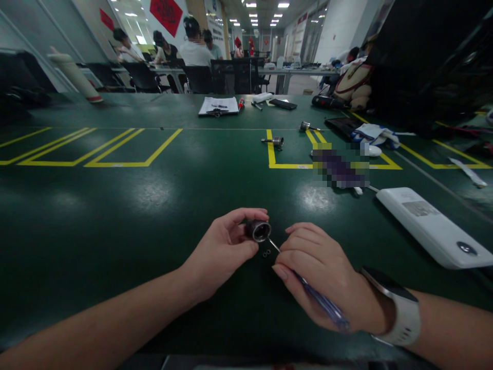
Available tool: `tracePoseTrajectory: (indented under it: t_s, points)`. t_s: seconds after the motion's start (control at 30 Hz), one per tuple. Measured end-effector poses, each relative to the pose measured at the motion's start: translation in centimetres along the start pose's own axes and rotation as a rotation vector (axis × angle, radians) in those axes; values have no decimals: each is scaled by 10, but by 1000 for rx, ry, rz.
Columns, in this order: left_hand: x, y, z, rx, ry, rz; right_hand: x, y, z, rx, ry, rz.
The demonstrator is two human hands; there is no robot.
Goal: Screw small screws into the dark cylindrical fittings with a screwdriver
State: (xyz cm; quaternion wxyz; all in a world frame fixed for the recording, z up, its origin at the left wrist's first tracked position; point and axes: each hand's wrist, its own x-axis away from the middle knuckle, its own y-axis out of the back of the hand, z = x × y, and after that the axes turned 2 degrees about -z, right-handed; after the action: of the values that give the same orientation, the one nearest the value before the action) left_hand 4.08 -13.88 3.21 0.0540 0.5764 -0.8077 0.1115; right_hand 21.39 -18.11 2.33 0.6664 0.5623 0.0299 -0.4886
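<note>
In the head view, my left hand (227, 246) is closed around a small dark metal cylinder (259, 230), its hollow end turned toward the camera. My right hand (311, 267) grips a screwdriver (327, 307) with a see-through bluish handle. Its thin metal shaft points up and left, the tip at the cylinder's lower right rim; whether they touch I cannot tell. Two tiny rings (266, 253) lie on the green table (185, 329) just below the cylinder, between my hands.
Farther off lie two metal parts with rods, one nearer (275, 142) and one behind (306, 126), by yellow tape markings (288, 166). A white power bank (431, 221) is at the right. A clipboard (219, 106) and a pale bottle (77, 77) stand farther back. People sit beyond.
</note>
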Motion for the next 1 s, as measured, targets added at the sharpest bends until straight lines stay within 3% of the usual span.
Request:
tracePoseTrajectory:
  t_s: [0.27,0.57,0.8,1.0]
  points:
    - [0,3,-1,-70,39,71,-2,-2,-3,39,31,39]
    - [-3,3,-4,71,122,-31,-2,8,1,-116,23,-71]
    - [-5,3,-8,164,79,-110,-4,8,-6,-309,-317,-33]
    - [-6,4,-7,172,78,-104,-6,4,-10,-374,-435,30]
